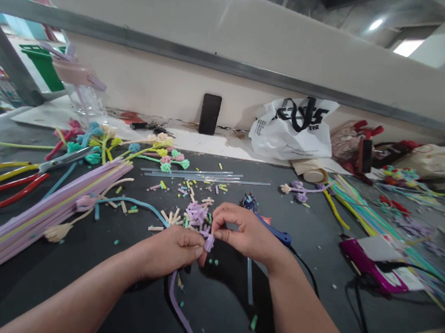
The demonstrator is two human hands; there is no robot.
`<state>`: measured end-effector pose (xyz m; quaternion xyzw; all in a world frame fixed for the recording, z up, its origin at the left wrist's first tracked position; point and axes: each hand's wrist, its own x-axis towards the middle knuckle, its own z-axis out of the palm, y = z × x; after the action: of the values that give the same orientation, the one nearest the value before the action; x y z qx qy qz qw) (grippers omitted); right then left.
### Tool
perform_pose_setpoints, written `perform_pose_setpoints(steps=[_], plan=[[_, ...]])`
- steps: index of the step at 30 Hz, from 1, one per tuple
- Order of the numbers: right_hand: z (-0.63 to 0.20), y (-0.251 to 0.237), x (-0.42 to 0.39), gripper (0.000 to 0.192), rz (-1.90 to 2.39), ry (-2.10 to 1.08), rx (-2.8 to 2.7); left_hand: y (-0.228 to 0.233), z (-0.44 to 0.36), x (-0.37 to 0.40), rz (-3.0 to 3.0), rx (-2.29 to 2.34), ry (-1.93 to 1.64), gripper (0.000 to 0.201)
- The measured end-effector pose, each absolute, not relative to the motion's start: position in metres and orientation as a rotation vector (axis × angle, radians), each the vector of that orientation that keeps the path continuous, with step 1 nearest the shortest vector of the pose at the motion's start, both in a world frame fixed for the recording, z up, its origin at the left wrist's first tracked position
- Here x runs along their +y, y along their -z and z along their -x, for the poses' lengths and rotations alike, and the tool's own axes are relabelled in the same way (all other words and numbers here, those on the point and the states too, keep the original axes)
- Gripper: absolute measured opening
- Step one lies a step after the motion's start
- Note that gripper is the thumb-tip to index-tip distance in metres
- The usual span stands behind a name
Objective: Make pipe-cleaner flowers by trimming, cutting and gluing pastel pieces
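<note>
Between thumb and fingers, my left hand (176, 249) pinches a small purple pipe-cleaner flower (208, 242). A long purple stem (181, 310) hangs below that hand toward the front edge. My right hand (247, 232) is closed at the flower's other side, thumb and forefinger touching its petals. Just behind the fingertips lies a heap of short purple pieces (196, 212), beside cream cut pieces (172, 217). A blue-handled glue gun (275, 231) rests beyond my right wrist, partly hidden.
Red-and-yellow-handled scissors (26, 175) lie atop a lilac pipe-cleaner bundle (63, 200) at left. Clear glue sticks (205, 176) and finished flowers (164, 155) lie farther back. A phone (210, 114), white bag (294, 129) and bottle (82, 88) stand behind. A magenta device (374, 267) trails black cords at right.
</note>
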<state>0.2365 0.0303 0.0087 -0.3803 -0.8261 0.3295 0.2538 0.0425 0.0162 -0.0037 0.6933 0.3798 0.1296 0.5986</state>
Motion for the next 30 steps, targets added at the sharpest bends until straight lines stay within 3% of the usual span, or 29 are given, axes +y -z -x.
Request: perform_pose_setpoints(steps=[13,20,30], plan=[[-0.242,-0.012,0.031,0.004,1.085,-0.87,-2.208,0.007,-0.042,0.017,-1.633,0.855,-0.315,0.021],[-0.244,-0.017,0.03,0.014,1.111,-0.812,-2.185,0.009,-0.041,0.018,-1.605,0.82,-0.324,0.021],[-0.236,-0.014,0.03,0.011,1.031,-0.827,-2.253,0.013,-0.04,0.018,-1.564,0.83,-0.353,0.025]])
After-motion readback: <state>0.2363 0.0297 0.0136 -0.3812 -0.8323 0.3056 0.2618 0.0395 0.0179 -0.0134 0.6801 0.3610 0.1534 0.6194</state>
